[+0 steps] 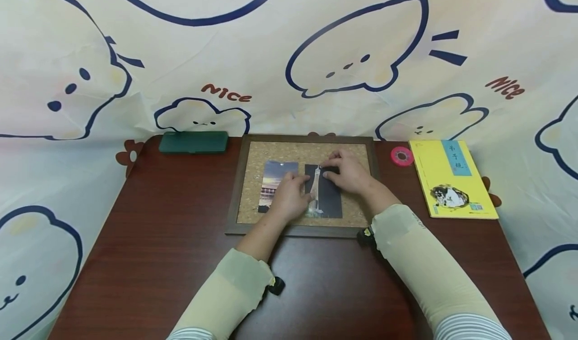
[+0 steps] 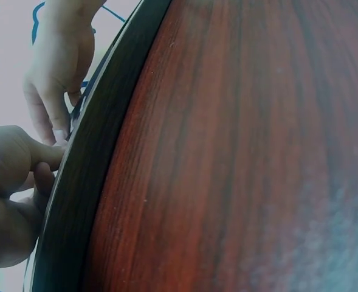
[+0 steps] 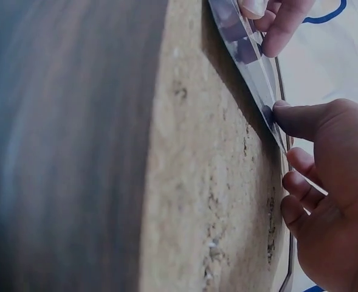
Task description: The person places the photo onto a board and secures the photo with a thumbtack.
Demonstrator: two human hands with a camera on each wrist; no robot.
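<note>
A cork board [image 1: 352,154] in a dark frame lies on the table with two photos on it. My left hand [image 1: 289,198] is at the left edge of the tower photo [image 1: 331,197], its thumb and forefinger against that edge. At the photo's top, my right hand [image 1: 349,173] pinches the edge between thumb and fingers. In the right wrist view the photo [image 3: 258,91] stands slightly off the cork [image 3: 197,158], and the right hand's thumb lies on it. Left of it lies the sunset photo [image 1: 275,172], partly covered by my left hand. Any small pin under the fingers cannot be made out.
A green case [image 1: 193,142] sits at the table's back left. To the right of the board are a pink tape roll [image 1: 402,156] and a yellow book [image 1: 444,169]. A patterned cloth [image 1: 271,64] hangs behind the brown table [image 1: 158,239].
</note>
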